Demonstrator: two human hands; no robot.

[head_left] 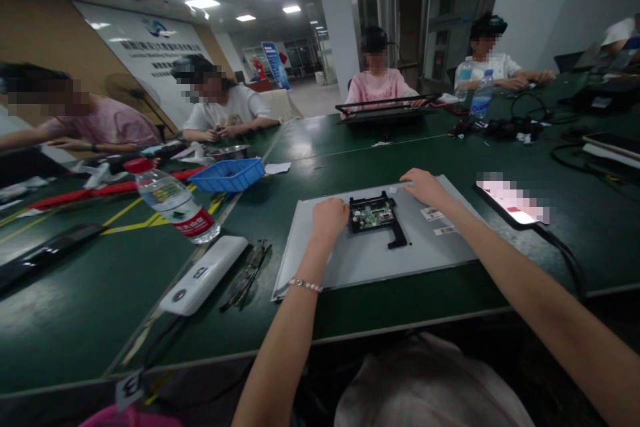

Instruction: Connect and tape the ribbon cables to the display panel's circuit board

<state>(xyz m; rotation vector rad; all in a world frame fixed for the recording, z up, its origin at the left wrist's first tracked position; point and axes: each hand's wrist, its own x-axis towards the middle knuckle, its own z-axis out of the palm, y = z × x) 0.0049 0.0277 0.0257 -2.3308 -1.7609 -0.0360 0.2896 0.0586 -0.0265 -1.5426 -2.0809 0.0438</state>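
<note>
A flat grey panel (330,265) lies on the green table in front of me. On it sits a black bracket (397,235) framing a green circuit board (375,215). My left hand (330,219), a beaded bracelet on its wrist, is closed beside the bracket's left edge; whatever its fingers hold, if anything, is hidden. Near the panel's far right edge is my right hand (421,185), fingers partly spread over a small pale piece, with nothing visible held. Two labels (433,213) are stuck on the panel's right part.
Left of the panel are eyeglasses (247,273), a white power bank (205,275), a tilted water bottle (173,203) and a blue tray (230,175). A cabled phone (510,203) lies to the right. Several people sit around the green table (320,160).
</note>
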